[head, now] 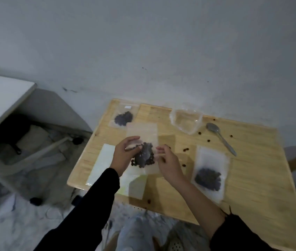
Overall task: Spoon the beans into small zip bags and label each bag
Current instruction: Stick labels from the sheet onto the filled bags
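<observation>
Presently both hands hold one clear zip bag (142, 132) over the wooden table (252, 178). The left hand (123, 156) grips the bag's left edge, its fingers (132, 139) curled over the front of the plastic, so the hand is closed on the bag. The right hand (169, 164) takes the opposite edge, its fingers (161, 148) bent and drawn together in a pinch on the plastic. The picture is blurred there, so which fingertips meet cannot be told. Between the two sets of fingers a dark clump of beans (143, 157) sits in the lower half of the bag, and the upper half rises flat beyond the fingertips.

Beyond the left fingertips, towards the wall, lies a labelled bag (123, 115) with beans in it and a small white label (127, 106) near its top. Well to the right of the right fingers a filled bag (209, 175) lies flat on the table. Beyond the right fingertips sits a crumpled clear plastic pouch (186, 120), and just beside it lies a metal spoon (219, 136), bowl towards the wall. A few loose beans (186, 149) dot the wood between the right fingers and the spoon. On the wrist side of the left fingers, further left, a white sheet (101, 163) lies flat.
</observation>
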Action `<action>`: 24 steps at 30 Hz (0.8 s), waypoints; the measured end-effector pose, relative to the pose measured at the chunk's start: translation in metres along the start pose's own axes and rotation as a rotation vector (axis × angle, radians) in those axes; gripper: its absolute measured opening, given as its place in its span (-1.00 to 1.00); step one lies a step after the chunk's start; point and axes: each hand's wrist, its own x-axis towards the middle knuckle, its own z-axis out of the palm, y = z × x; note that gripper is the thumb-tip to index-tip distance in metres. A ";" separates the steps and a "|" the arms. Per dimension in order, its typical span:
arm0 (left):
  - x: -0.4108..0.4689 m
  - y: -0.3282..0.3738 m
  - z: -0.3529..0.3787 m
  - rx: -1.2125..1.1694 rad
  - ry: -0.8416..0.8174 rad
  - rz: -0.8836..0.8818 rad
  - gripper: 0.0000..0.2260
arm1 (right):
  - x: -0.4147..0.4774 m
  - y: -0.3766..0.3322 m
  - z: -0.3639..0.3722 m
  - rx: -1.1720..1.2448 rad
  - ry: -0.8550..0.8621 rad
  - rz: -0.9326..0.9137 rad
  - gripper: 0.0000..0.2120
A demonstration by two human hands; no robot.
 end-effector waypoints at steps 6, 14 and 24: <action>-0.009 -0.042 -0.072 -0.161 0.372 -0.074 -0.72 | 0.000 0.037 0.059 -0.184 -0.098 0.036 -0.67; -0.012 -0.074 -0.095 -0.259 0.611 -0.057 -0.72 | -0.009 0.052 0.092 -0.358 0.022 -0.132 -0.70; -0.004 -0.074 -0.085 -0.264 0.578 -0.032 -0.70 | -0.016 0.052 0.096 -0.220 0.042 -0.120 -0.82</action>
